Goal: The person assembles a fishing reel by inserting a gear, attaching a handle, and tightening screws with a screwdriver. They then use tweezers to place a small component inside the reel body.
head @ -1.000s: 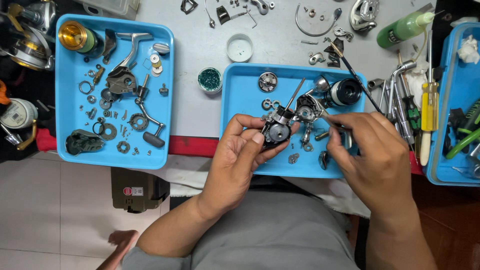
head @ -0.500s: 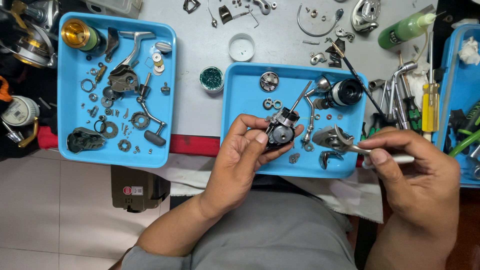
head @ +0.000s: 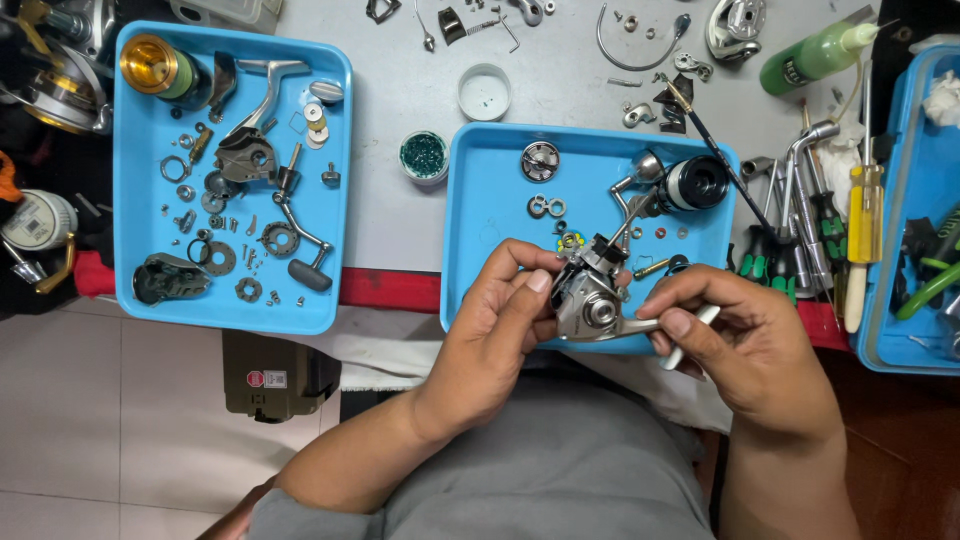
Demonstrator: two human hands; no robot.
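Note:
My left hand (head: 497,320) grips a partly stripped fishing reel body (head: 585,295), dark on top and silver below, just over the near edge of the middle blue tray (head: 480,200). My right hand (head: 745,340) pinches a silver crank handle with a white knob (head: 680,335) that meets the reel body's side. In the tray behind lie a black spool (head: 693,183), a round silver cap (head: 540,160), washers (head: 547,207) and small screws.
A second blue tray (head: 330,150) at left holds another dismantled reel, a gold spool (head: 150,62) and several small parts. Two small round tubs (head: 484,92) stand between the trays. Screwdrivers and wrenches (head: 815,220), a green bottle (head: 815,55) and a third tray (head: 905,250) lie at right.
My right hand picked up the crank handle from the tray's right side and brought it to the reel body. My left hand turned the body so its silver side faces up.

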